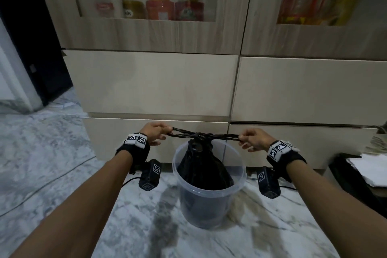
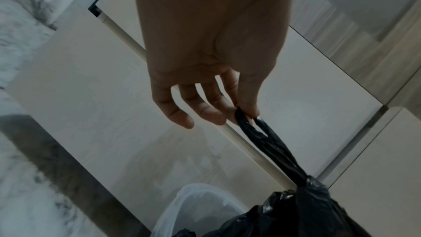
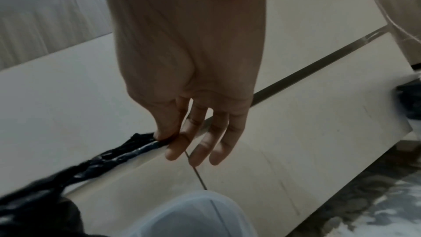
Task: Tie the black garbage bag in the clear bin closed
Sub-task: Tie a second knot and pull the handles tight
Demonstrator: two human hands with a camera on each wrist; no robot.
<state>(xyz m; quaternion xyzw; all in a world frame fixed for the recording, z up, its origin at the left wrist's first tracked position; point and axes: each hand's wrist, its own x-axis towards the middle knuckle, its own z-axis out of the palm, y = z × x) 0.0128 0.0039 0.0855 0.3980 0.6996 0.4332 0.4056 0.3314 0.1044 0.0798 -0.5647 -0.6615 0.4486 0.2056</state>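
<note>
Left hand (image 1: 154, 132) and right hand (image 1: 254, 139) pinch black garbage bag (image 1: 204, 165) ends

Head above — wrists close, floorward

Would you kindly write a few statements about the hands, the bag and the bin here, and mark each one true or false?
1. The left hand pinches one twisted end of the black bag. True.
2. The right hand rests open on the bin rim. False: it pinches the bag's other twisted end, clear of the rim.
3. A knot sits between the two hands, above the bin. True.
4. The bag lies on the floor beside the bin. False: its body sits inside the clear bin.
5. The bin stands on a wooden table. False: it stands on the marble-patterned floor before the drawers.
</note>
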